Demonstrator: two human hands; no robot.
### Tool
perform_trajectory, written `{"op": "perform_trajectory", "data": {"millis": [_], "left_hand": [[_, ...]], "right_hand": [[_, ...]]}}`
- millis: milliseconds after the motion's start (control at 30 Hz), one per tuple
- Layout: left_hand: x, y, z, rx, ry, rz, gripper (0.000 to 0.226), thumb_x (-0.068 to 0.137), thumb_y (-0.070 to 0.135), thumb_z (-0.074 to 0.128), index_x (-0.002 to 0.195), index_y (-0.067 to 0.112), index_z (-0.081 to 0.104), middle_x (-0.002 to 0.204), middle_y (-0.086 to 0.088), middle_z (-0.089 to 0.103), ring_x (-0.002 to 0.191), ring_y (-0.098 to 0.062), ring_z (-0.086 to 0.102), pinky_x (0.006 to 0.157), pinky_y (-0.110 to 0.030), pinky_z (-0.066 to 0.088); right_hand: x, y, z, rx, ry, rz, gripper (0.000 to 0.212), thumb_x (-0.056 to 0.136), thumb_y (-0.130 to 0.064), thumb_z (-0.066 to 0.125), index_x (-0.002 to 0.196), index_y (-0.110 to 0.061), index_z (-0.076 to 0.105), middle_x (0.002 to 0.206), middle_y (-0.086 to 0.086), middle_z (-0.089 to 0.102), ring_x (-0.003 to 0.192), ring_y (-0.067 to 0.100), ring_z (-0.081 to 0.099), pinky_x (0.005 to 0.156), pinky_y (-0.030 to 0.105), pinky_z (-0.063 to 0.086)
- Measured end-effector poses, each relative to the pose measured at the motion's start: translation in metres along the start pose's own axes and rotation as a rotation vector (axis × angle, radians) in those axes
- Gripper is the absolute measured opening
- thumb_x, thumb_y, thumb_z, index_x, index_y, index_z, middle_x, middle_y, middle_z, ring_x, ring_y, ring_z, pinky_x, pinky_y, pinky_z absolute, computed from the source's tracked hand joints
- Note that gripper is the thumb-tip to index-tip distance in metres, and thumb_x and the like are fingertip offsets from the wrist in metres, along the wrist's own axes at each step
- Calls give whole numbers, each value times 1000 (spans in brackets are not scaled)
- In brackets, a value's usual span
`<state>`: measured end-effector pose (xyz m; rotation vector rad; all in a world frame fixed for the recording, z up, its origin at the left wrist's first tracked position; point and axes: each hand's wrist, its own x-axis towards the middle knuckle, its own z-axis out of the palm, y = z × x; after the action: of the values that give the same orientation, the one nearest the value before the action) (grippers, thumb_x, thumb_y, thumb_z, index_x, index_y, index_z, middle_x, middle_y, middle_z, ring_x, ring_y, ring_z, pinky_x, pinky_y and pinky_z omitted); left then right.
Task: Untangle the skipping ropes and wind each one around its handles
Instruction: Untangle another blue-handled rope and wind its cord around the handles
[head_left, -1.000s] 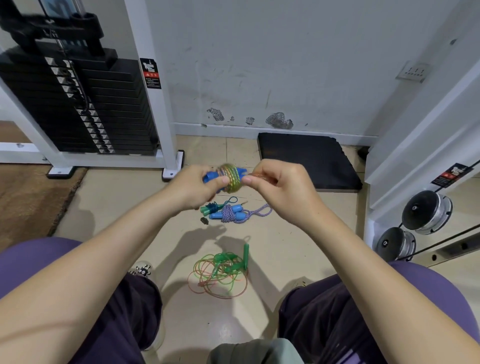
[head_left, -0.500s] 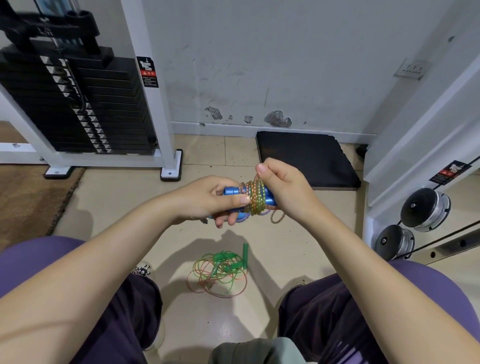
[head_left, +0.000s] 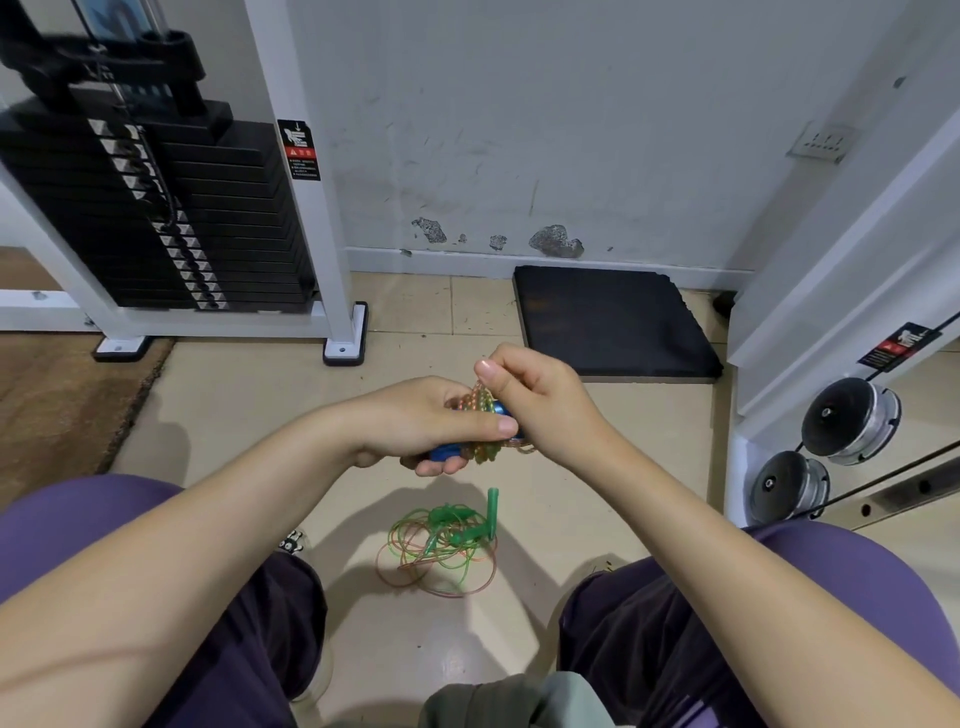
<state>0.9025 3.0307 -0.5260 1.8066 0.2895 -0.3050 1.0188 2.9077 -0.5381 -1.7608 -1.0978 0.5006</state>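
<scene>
My left hand (head_left: 431, 421) grips a pair of blue handles (head_left: 447, 453) with a multicoloured rope (head_left: 483, 402) wound round them, held above the floor at the centre of the view. My right hand (head_left: 540, 400) pinches the rope's loose part at the top of the coil. On the floor below lies a tangled green skipping rope (head_left: 441, 545), one green handle (head_left: 492, 508) sticking up. The blue-handled ropes seen earlier on the floor are hidden behind my hands.
A black weight stack (head_left: 171, 218) in a white frame stands at the back left. A black foam mat (head_left: 613, 322) lies by the wall. Chrome weight discs (head_left: 847, 421) hang at the right. A brown carpet (head_left: 57, 400) covers the left floor. My knees flank the green rope.
My hands have come lower and nearer with the bundle, now covering the ropes on the floor. My right hand has moved up over the coil, carrying the rope round.
</scene>
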Motion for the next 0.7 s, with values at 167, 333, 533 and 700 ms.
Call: {"op": "perform_trajectory", "data": {"millis": [167, 333, 533, 700], "left_hand": [[1, 1, 1, 28, 50, 74, 23, 87, 33, 72, 70, 24, 60, 53, -5, 52, 45, -17, 41, 44, -22, 34], [5, 0, 2, 28, 151, 114, 18, 88, 26, 72, 78, 15, 62, 55, -4, 55, 50, -18, 47, 43, -22, 36], [6, 0, -9, -127, 369, 159, 21, 89, 28, 70, 76, 16, 60, 52, -4, 51, 46, -17, 41, 42, -21, 32], [6, 0, -21, -337, 459, 205, 28, 94, 28, 63, 121, 27, 58, 54, -2, 52, 44, -15, 37, 40, -20, 31]], "right_hand": [[2, 2, -5, 144, -54, 93, 18, 96, -22, 61, 84, -18, 48, 72, 9, 46, 64, 16, 43, 56, 26, 37], [3, -1, -11, 235, -68, 113, 22, 95, -24, 62, 83, -7, 56, 77, 9, 54, 69, 17, 50, 59, 22, 42], [1, 2, -11, 521, -157, 215, 25, 94, -45, 54, 100, -20, 59, 67, 2, 45, 44, 11, 32, 42, 21, 24], [-1, 6, -6, 384, -217, 234, 14, 95, -16, 64, 103, -14, 52, 59, 1, 47, 44, 10, 37, 42, 22, 28]]}}
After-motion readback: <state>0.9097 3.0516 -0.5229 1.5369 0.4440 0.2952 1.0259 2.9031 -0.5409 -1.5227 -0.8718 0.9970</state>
